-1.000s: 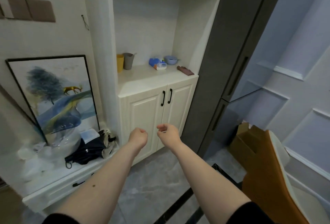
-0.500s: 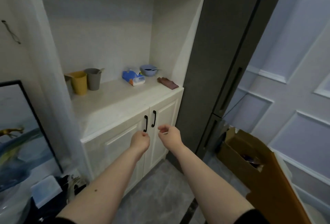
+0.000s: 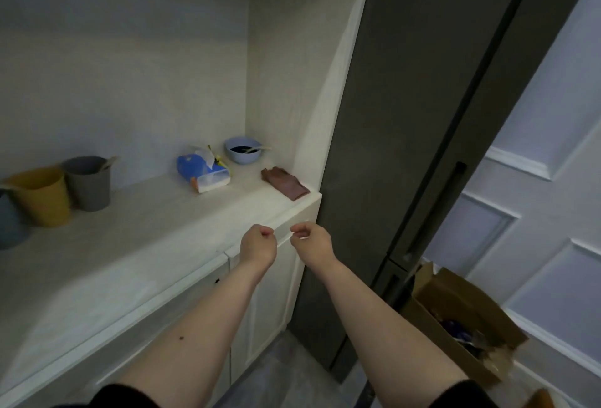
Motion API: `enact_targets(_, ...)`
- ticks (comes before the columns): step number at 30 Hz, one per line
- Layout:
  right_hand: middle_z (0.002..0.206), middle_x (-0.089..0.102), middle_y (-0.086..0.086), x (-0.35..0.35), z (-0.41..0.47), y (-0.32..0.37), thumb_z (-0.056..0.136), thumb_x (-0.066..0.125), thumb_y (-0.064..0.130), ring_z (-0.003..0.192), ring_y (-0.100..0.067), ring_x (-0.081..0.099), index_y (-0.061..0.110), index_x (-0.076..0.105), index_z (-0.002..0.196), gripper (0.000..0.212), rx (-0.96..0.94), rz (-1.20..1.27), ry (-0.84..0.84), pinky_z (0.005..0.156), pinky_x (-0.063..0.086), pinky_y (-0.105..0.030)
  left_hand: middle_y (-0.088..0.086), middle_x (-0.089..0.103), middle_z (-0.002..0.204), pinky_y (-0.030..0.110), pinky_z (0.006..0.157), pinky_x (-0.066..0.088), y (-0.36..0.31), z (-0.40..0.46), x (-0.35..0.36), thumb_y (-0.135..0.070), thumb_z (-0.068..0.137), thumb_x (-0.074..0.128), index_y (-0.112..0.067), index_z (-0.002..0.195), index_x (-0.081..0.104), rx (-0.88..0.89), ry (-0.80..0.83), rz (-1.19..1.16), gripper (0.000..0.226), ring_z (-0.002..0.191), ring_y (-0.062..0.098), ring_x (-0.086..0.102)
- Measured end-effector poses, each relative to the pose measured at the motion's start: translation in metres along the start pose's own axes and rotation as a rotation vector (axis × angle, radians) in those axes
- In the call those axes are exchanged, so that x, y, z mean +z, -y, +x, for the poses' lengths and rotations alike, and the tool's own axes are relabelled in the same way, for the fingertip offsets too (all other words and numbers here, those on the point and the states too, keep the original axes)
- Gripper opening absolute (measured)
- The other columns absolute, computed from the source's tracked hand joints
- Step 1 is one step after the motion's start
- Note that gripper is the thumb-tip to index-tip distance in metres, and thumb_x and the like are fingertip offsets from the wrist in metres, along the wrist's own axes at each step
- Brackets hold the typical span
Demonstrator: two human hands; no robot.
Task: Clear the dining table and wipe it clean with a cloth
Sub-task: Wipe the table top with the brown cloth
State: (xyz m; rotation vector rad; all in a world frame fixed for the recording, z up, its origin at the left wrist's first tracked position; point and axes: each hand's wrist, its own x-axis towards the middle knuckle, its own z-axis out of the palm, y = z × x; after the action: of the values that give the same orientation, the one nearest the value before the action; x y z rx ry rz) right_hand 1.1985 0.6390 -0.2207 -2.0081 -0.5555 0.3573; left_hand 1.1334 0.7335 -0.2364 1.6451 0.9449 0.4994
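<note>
— Where were our hands?

— We held them both out in front of us, over the front edge of the white cabinet (image 3: 156,264). Our left hand (image 3: 258,246) was curled into a loose fist and had nothing in it. Our right hand (image 3: 312,245) was just beside it, a little apart. Its fingers were curled too, with the thumb and first finger close together. We could not tell if something tiny was pinched there. No big thing was in it.

— Did we see the cloth?

— We saw a brown cloth (image 3: 284,182) lying flat on the cabinet top, at the right end, near the front corner. It was beyond our hands, and our hands were not touching it.

— What else was on the top?

— A light blue bowl (image 3: 243,149) sat at the back, near the side wall, with a pale spoon in it and something dark inside. Left of it lay a blue tissue pack (image 3: 202,173) with a white tissue sticking up. Far to the left stood a grey cup (image 3: 87,183) with a stick in it, and a yellow cup (image 3: 40,194) touching it. At the very edge we saw part of a dark blue cup (image 3: 9,224).

— And on our right?

— A tall dark fridge (image 3: 406,115) stood right next to the cabinet. On the floor by it was an open brown cardboard box (image 3: 461,316) with some dark things inside. They were too blurry for us to know.
</note>
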Motion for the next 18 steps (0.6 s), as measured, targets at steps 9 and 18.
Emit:
enact_targets(9,0.096,0.055,-0.003,0.006,0.127,-0.013,0.087,0.055,0.003,0.087,-0.012,0.052,0.002,0.062,0.110,0.025,0.031,-0.037,-0.001,0.059,0.036,-0.001,0.023,0.065,0.106,0.046,0.090,0.051,-0.017,0.129,0.035,-0.001,0.083,0.049,-0.002,0.103,0.063,-0.042,-0.015,-0.016,0.024,0.101,0.039,0.061)
enact_targets(18,0.093,0.061,-0.010,0.023,0.228,-0.019,0.082,0.052,-0.004,0.088,-0.016,0.054,-0.002,0.063,0.106,0.026,0.107,-0.049,-0.043,0.077,0.046,-0.020,0.025,0.065,0.106,0.046,0.087,0.052,-0.034,0.232,0.069,-0.016,0.070,0.054,-0.002,0.111,0.062,-0.013,0.084,0.064,0.044,0.099,0.039,0.062)
